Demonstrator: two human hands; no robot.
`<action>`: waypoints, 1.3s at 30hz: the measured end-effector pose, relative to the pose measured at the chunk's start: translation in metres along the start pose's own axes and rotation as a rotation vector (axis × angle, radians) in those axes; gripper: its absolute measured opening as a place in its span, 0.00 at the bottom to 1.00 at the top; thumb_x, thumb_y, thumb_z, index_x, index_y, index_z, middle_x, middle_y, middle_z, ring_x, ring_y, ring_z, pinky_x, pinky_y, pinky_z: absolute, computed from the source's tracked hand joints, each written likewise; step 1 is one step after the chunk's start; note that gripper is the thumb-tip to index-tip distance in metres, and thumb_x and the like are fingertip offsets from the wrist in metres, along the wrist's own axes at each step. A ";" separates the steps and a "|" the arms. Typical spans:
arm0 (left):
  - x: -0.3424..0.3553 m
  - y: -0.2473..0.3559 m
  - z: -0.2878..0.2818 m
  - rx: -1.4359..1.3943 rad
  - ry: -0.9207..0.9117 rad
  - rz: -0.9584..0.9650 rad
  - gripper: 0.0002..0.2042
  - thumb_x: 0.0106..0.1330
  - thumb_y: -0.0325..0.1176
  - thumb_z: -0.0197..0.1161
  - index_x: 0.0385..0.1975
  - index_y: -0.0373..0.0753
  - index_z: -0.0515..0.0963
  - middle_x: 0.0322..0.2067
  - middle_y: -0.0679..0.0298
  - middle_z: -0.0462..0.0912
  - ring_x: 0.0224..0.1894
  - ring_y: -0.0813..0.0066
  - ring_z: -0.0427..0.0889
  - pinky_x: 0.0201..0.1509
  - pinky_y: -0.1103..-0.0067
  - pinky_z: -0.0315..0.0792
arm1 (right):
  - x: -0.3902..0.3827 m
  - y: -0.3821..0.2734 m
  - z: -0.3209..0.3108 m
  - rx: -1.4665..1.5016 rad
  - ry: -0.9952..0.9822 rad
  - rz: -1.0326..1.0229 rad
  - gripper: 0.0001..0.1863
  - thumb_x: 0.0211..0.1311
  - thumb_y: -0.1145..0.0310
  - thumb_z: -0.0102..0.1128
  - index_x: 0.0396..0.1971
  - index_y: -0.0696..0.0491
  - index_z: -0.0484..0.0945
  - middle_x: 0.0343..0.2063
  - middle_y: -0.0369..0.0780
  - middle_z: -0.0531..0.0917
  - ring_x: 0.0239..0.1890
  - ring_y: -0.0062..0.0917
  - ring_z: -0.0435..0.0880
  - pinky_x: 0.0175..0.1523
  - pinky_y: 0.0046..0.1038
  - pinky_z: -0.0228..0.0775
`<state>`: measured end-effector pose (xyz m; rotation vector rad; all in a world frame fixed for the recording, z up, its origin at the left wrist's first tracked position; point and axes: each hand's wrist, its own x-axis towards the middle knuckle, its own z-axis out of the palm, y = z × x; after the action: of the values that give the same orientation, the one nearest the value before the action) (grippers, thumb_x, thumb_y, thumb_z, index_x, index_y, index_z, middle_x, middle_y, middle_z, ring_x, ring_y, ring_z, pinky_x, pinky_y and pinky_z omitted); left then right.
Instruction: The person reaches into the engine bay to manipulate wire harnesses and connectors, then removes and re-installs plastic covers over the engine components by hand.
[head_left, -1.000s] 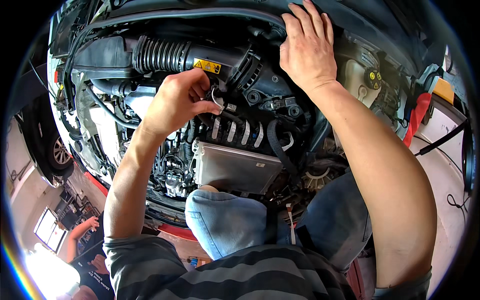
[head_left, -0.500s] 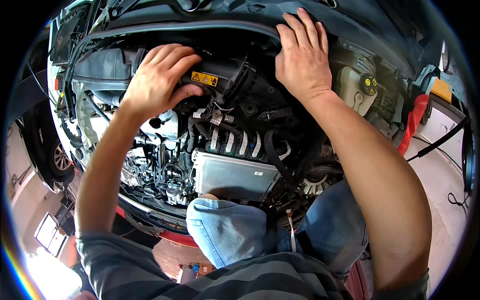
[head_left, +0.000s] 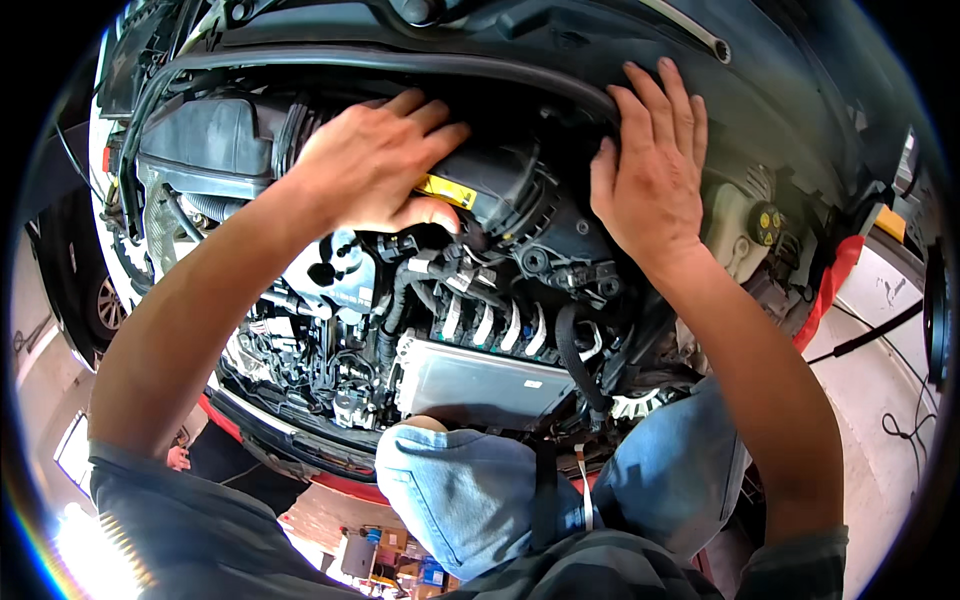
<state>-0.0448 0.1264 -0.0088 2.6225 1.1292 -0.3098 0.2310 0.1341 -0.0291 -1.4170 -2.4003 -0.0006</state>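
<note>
In the engine bay, my left hand (head_left: 375, 165) is wrapped over a black plastic air duct (head_left: 505, 185), its thumb on the near side beside a yellow label (head_left: 447, 190). A ribbed black sleeve (head_left: 290, 135) and a black air box (head_left: 205, 148) lie left of that hand. My right hand (head_left: 652, 175) rests with fingers stretched out on the dark panel (head_left: 640, 45) behind the engine, by the end of the black rubber seal (head_left: 400, 62). The thumb stands apart from the fingers, and nothing shows in that hand. The undersides of both hands are hidden.
A flat silver metal box (head_left: 485, 375) sits below the duct, beside cables. A pale fluid reservoir (head_left: 735, 225) with a black-and-yellow cap (head_left: 765, 222) stands right. A ring-ended wrench (head_left: 712, 40) lies at the top. My jeans-clad knee (head_left: 455, 490) is over the front edge.
My left hand and the duct have moved right, and the duct's label now shows narrower. My right hand has slid right and its thumb has come into sight. The view has shifted slightly.
</note>
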 end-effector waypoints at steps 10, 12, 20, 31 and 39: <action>-0.004 -0.001 -0.001 -0.109 0.091 -0.052 0.44 0.52 0.72 0.61 0.58 0.37 0.74 0.53 0.53 0.77 0.58 0.53 0.74 0.61 0.62 0.71 | 0.005 0.003 0.003 0.004 0.016 -0.038 0.26 0.54 0.73 0.60 0.56 0.54 0.72 0.63 0.40 0.71 0.73 0.39 0.58 0.75 0.48 0.46; -0.001 -0.001 -0.003 -0.141 0.067 -0.051 0.49 0.47 0.72 0.64 0.61 0.37 0.71 0.56 0.52 0.75 0.62 0.52 0.72 0.67 0.61 0.66 | 0.004 0.003 0.004 0.001 0.017 -0.026 0.26 0.55 0.73 0.58 0.57 0.55 0.72 0.63 0.40 0.72 0.73 0.38 0.58 0.76 0.47 0.45; -0.015 0.027 -0.010 -0.148 0.024 -0.038 0.65 0.37 0.72 0.71 0.71 0.31 0.55 0.67 0.43 0.62 0.70 0.45 0.60 0.77 0.55 0.49 | 0.007 0.001 -0.007 -0.042 -0.046 -0.043 0.27 0.52 0.69 0.60 0.54 0.58 0.72 0.62 0.46 0.70 0.73 0.42 0.57 0.76 0.48 0.45; -0.013 0.010 -0.006 -0.229 -0.008 0.051 0.55 0.45 0.53 0.78 0.72 0.36 0.55 0.68 0.46 0.62 0.70 0.47 0.61 0.76 0.56 0.49 | 0.006 -0.001 -0.009 -0.060 -0.064 -0.038 0.29 0.50 0.68 0.59 0.55 0.61 0.71 0.61 0.49 0.70 0.73 0.45 0.55 0.77 0.49 0.43; -0.013 0.004 -0.003 -0.234 -0.020 0.061 0.55 0.45 0.54 0.78 0.72 0.36 0.56 0.69 0.47 0.62 0.71 0.50 0.60 0.75 0.58 0.52 | 0.010 -0.002 -0.009 -0.072 -0.059 -0.039 0.30 0.49 0.68 0.59 0.55 0.63 0.71 0.61 0.49 0.70 0.73 0.45 0.55 0.77 0.49 0.42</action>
<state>-0.0497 0.1161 -0.0012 2.4371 1.0098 -0.1783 0.2278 0.1404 -0.0170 -1.4201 -2.4994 -0.0561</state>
